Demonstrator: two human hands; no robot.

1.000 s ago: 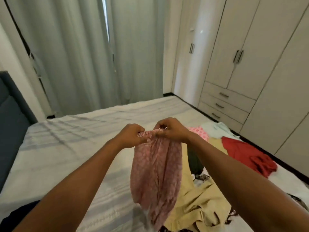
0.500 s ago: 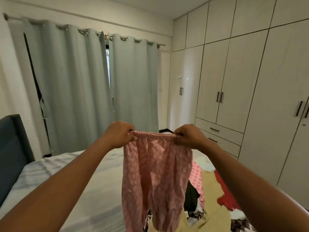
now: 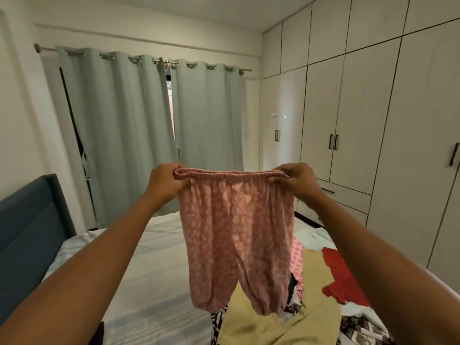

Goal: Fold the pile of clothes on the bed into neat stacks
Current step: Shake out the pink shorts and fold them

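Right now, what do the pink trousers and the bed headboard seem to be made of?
The pink trousers, held up by the left hand and right hand, look like thin, matte woven cloth: light glows through, waistband gathered. The headboard looks padded and covered in dark, matte fabric, probably; seams show.

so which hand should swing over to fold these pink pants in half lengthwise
Probably the right hand: it can carry its end of the pink patterned pants toward the left hand, which sits above the bare bed sheet, away from the unfolded pile.
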